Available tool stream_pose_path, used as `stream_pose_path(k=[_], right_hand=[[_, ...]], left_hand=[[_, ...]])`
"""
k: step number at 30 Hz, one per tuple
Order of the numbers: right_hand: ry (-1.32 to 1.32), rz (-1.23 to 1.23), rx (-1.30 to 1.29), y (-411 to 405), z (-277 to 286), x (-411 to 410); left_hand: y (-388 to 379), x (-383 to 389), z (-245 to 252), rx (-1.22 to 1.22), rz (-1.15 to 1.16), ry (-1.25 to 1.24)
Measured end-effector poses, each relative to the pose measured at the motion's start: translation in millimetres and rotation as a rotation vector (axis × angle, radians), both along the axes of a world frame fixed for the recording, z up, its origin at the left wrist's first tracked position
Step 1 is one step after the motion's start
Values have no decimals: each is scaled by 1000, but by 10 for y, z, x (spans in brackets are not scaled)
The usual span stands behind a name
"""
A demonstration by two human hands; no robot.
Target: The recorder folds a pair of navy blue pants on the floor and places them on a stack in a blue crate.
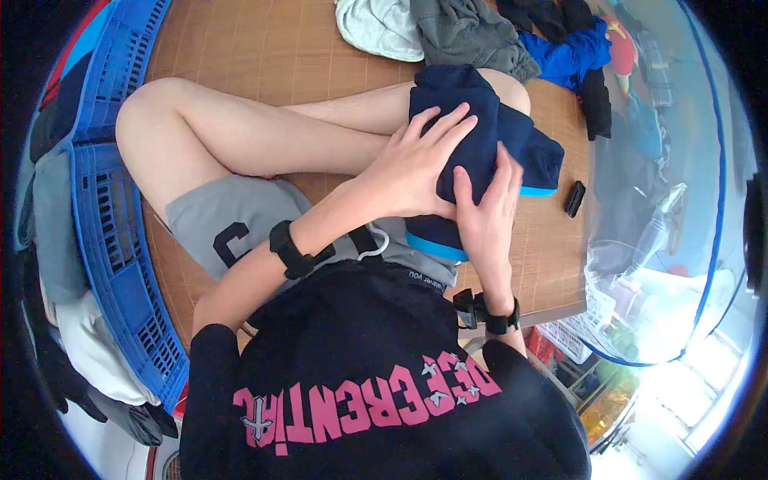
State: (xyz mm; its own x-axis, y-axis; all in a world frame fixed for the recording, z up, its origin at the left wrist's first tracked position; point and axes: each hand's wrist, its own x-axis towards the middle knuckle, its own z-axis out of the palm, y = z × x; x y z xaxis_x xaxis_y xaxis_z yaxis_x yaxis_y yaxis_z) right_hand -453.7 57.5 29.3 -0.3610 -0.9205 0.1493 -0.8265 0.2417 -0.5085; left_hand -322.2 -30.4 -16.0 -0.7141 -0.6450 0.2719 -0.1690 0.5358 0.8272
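A navy cloth garment [474, 114] with bright blue trim lies partly folded across my right knee and lap. Its trimmed edges show at the right and near my waist. My left hand [420, 165] rests on top of it with spread fingers. My right hand [489, 207] grips the folded part along its right side, thumb on top and fingers at the edge; the fingertips are slightly blurred. Both thumbs are close together near the middle of the cloth. What lies under the folds is hidden.
I sit cross-legged on a brown woven mat [240, 48]. Blue plastic crates [114, 240] stand at left, with clothes beyond. Ahead lie a white garment [381, 30], a dark grey garment [468, 33] and blue cloth [567, 54]. A small black object [575, 199] sits near a clear, blue-edged curtain [678, 150].
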Motion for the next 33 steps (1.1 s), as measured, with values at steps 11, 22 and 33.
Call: stream_pose_path(k=[11,22,33], right_hand=[[109,89,7,95,17,-101],[-11,146,-39,299,-84,-254],[-25,113,22,206,117,-119]], left_hand=[[-406,-153,-66,40,226,192],[-695,-257,-84,94,12,153],[-612,-219,100,167,19,65]])
